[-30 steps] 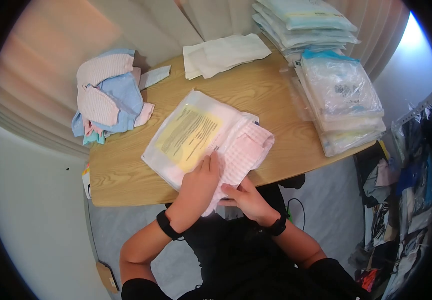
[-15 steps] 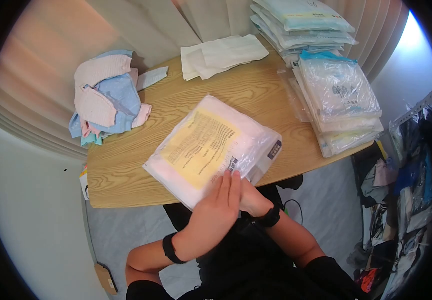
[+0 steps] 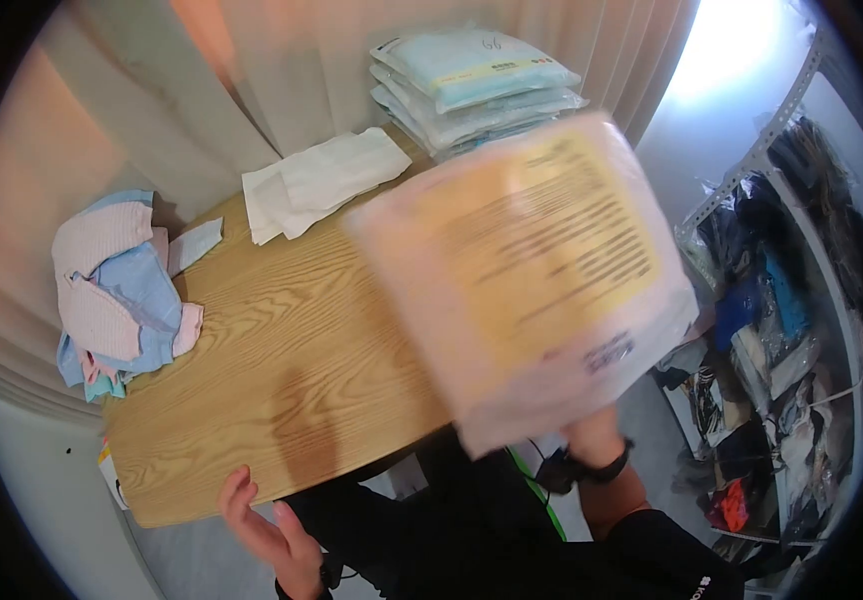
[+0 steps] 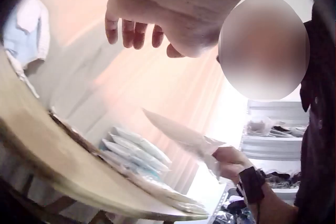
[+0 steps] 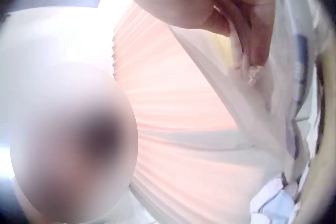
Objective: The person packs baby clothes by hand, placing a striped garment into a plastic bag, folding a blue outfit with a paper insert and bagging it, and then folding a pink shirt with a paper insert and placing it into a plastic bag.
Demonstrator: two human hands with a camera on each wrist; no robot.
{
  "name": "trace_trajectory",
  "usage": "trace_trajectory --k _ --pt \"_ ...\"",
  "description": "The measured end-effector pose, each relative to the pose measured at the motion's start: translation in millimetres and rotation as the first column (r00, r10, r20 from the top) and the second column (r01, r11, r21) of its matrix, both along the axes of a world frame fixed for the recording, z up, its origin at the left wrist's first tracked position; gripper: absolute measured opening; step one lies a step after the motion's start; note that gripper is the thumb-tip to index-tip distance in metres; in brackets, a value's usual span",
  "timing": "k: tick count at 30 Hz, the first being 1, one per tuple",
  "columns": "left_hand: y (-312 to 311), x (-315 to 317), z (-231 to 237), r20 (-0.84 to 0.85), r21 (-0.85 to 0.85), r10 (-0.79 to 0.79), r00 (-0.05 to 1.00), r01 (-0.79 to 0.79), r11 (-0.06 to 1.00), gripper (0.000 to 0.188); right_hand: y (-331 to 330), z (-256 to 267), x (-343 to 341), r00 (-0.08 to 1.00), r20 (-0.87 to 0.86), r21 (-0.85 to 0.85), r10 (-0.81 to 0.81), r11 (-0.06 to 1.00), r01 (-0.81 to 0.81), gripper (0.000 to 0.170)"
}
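A flat plastic package (image 3: 542, 270) with pink contents and a yellow printed panel is lifted off the table, blurred by motion. My right hand (image 3: 597, 437) grips its near edge; much of that hand is hidden beneath the package. In the right wrist view, the fingers (image 5: 261, 37) and thumb pinch the clear plastic. My left hand (image 3: 272, 540) holds nothing, raised by the table's front edge with its fingers loosely bent. In the left wrist view, the package (image 4: 178, 134) appears edge-on in the right hand (image 4: 231, 162), away from the left hand.
Folded pink and blue clothes (image 3: 127, 290) lie at the left of the wooden table (image 3: 282, 400). White sheets (image 3: 322, 180) lie at the back, near the curtain. A stack of bagged packages (image 3: 477, 75) stands at the far right. A rack of bagged garments (image 3: 762, 310) is beyond the table.
The pink item's folded end has gone inside the bag. The package has risen from the table and moved right in the right hand. My left hand has let go and moved left.
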State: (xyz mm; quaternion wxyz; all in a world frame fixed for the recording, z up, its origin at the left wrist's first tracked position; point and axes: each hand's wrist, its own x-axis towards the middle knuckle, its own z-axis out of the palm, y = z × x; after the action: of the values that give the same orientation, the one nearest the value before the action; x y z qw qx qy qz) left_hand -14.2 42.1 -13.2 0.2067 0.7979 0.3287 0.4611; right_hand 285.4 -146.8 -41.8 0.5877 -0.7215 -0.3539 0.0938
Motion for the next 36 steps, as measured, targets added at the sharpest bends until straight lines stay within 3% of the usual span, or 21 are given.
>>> trace_trajectory --k 1,2,3,6,8,10,13,16,18,19,20,22,23,25,26,28,29,31,32,34,36 --pt "5.7 -2.1 -6.7 -0.007 -0.076 0.043 0.999 -0.044 0.996 0.034 2.2 2.8 16.8 0.954 -0.3 0.179 0.003 0.982 0.053 0.034" --pt "12.6 -6.4 -13.9 -0.019 -0.106 0.042 0.999 -0.044 0.993 0.032 4.4 5.7 33.5 0.83 -0.556 0.355 0.04 0.914 0.194 0.032" --pt "19.3 -11.7 -22.0 -0.033 -0.136 0.043 0.999 -0.047 0.99 0.031 6.3 5.9 47.4 0.795 -0.606 0.393 0.011 0.873 0.287 0.032" --pt "33.3 -18.4 -39.5 -0.04 -0.231 0.033 0.999 -0.041 0.972 0.029 11.7 -1.1 58.7 0.792 -0.601 0.493 0.109 0.831 0.26 0.038" --pt "45.0 -33.0 -41.1 -0.041 -0.255 0.094 0.995 -0.101 0.962 0.03 26.9 2.0 23.7 0.739 -0.667 0.402 0.1 0.883 0.243 0.037" --pt "61.5 -41.4 -40.2 -0.048 -0.265 0.075 0.996 -0.085 0.961 0.034 43.1 -33.3 4.5 0.757 -0.631 0.417 0.173 0.898 0.142 0.036" --pt "84.0 -47.7 -12.4 -0.099 -0.24 0.085 0.991 -0.107 0.965 0.037 76.2 -28.4 -17.6 0.911 -0.373 0.149 0.174 0.981 -0.126 0.035" --pt "146.4 -62.2 -22.7 -0.072 -0.373 0.1 0.992 -0.12 0.92 0.04 114.5 -68.1 -11.3 0.976 -0.1 -0.07 0.191 0.978 -0.199 0.033" --pt "204.7 -72.7 -30.2 -0.044 -0.482 0.127 0.991 -0.133 0.866 0.043 137.4 -67.1 -12.0 0.945 -0.28 -0.032 0.17 0.982 -0.186 0.032" --pt "232.7 -77.3 -33.5 -0.157 -0.221 0.169 0.973 -0.201 0.954 0.046 145.0 -63.0 -10.8 0.899 -0.402 -0.019 0.174 0.98 -0.198 0.032" --pt "261.0 -81.1 -34.6 -0.244 0.072 0.24 0.94 -0.229 0.971 0.049 148.5 -59.7 -12.1 0.835 -0.51 0.071 0.206 0.978 -0.198 0.032" --pt "323.8 -83.8 -51.2 -0.024 0.064 0.323 0.946 -0.321 0.945 0.056 147.0 -55.1 -17.8 0.666 -0.679 0.299 0.309 0.945 -0.133 0.034" --pt "337.8 -79.4 -38.1 0.072 -0.165 0.41 0.909 -0.394 0.904 0.055 139.1 -53.4 -22.9 0.563 -0.731 0.423 0.385 0.903 -0.069 0.036" --pt "360.4 -68.0 -12.8 0.182 -0.603 0.605 0.775 -0.398 0.691 0.053 115.3 -34.9 -41.7 0.574 -0.748 0.43 0.334 0.902 0.035 0.038" --pt "372.7 -69.7 -10.3 0.196 -0.716 0.597 0.778 -0.303 0.629 0.05 104.4 -26.9 -53.1 0.578 -0.756 0.432 0.308 0.898 0.086 0.039" --pt "399.2 -82.4 -13.6 0.229 -0.881 0.585 0.778 -0.09 0.465 0.044 91.5 -21.2 -84.0 0.694 -0.718 0.383 0.044 0.858 0.342 0.039" --pt "406.4 -85.4 -21.3 0.26 -0.851 0.583 0.77 -0.103 0.515 0.042 83.3 -24.6 -93.2 0.718 -0.69 0.37 -0.095 0.806 0.462 0.04" --pt "414.4 -88.4 -36.2 0.317 -0.782 0.571 0.757 -0.132 0.609 0.039 47.8 -49.8 -99.9 0.974 -0.223 0.441 0.039 0.895 0.066 0.034" --pt "414.6 -86.8 -37.9 0.314 -0.684 0.597 0.738 -0.26 0.681 0.037 38.5 -56.4 -100.4 0.991 0.036 0.393 0.133 0.909 -0.136 0.032" --pt "413.3 -81.5 -38.6 0.322 -0.43 0.642 0.696 -0.497 0.754 0.035 62.1 -45.1 -111.5 0.878 -0.118 0.17 0.464 0.881 -0.442 0.034" --pt "399.7 -75.6 -29.6 0.563 -0.37 0.504 0.655 -0.346 0.862 0.034 91.1 -13.0 -118.4 0.88 0.075 -0.013 0.469 0.883 -0.469 0.041"
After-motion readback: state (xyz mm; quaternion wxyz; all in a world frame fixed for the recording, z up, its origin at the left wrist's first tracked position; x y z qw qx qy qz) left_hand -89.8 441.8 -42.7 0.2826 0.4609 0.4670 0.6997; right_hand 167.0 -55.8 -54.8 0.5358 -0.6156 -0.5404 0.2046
